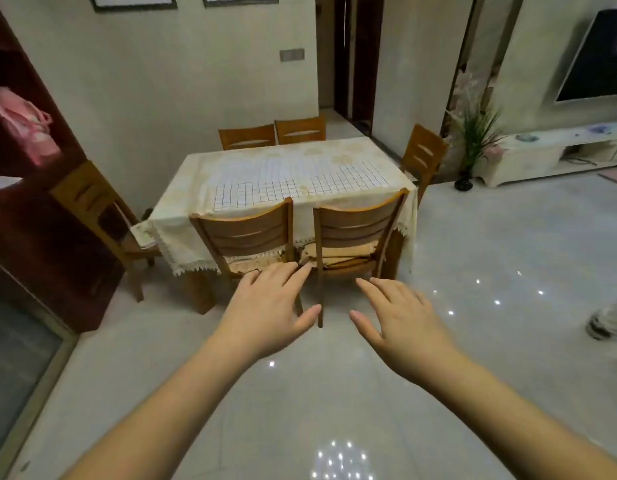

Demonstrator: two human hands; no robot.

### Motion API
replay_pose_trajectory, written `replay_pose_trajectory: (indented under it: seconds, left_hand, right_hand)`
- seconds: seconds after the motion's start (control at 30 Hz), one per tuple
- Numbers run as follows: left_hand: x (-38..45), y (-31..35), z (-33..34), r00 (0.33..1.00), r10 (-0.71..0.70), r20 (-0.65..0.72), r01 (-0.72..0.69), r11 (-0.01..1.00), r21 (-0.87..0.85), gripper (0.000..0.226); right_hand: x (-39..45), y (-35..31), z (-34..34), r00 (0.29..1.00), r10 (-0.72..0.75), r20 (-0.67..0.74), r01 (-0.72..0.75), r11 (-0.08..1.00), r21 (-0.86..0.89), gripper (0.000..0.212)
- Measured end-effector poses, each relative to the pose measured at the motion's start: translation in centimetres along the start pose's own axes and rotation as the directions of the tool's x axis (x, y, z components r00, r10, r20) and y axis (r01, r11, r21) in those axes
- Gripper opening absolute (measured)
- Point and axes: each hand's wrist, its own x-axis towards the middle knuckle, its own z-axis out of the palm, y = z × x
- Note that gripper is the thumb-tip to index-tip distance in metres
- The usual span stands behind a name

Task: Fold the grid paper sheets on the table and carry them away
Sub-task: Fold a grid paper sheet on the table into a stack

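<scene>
Grid paper sheets (300, 183) on table (251, 157), beyond both empty, outstretched hands

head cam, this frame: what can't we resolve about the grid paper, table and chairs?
- Grid paper sheets, head view: too far and faint at the far end to count sheets or see overlaps.
- Near table edge: partly hidden by two chair backs.
- Chair seats: partly covered by the hanging tablecloth.
- Person at right: cut off by the frame edge.
- Left hand and right hand: open, holding nothing.
</scene>
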Motion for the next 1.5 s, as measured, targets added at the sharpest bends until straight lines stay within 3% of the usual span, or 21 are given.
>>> replay_pose_trajectory:
  seconds: [0.23,0.47,0.77,1.07,1.3,1.4,1.5]
  left_hand:
    - [5.8,1.8,3.2,0.997,-0.053,0.055,0.054,0.998,-0.031,0.07]
    - [9.7,0.1,4.8,0.989,-0.112,0.1,0.117,0.992,-0.046,0.071]
    - [14.8,-6.3,7.0,0.99,-0.101,0.1,0.116,0.981,-0.159,0.07]
    - [22.1,-13.9,10.0,0.986,-0.046,0.158,0.078,0.976,-0.202,0.067]
    - [28.9,-16.3,11.4,0.99,-0.026,0.142,0.058,0.972,-0.228,0.068]
    - [32.0,-16.8,12.5,0.989,-0.015,0.148,0.052,0.967,-0.251,0.067]
    - [35.8,-16.9,13.5,0.987,-0.014,0.161,0.054,0.968,-0.244,0.067]
  right_hand:
    - [5.7,5.9,0.8,1.0,-0.011,0.002,0.011,1.0,0.008,0.062]
    - [11.1,6.3,3.0,0.996,-0.068,0.058,0.068,0.998,0.013,0.063]
    - [20.7,4.2,7.0,0.987,-0.094,0.132,0.094,0.996,0.004,0.064]
    - [29.5,2.5,9.0,0.984,-0.028,0.173,0.039,0.998,-0.058,0.064]
    - [35.3,3.6,10.1,0.984,-0.023,0.179,0.029,0.999,-0.031,0.077]
    - [38.3,5.0,10.8,0.979,-0.04,0.198,0.047,0.998,-0.03,0.067]
    - [41.9,6.7,11.4,0.978,-0.051,0.205,0.058,0.998,-0.031,0.071]
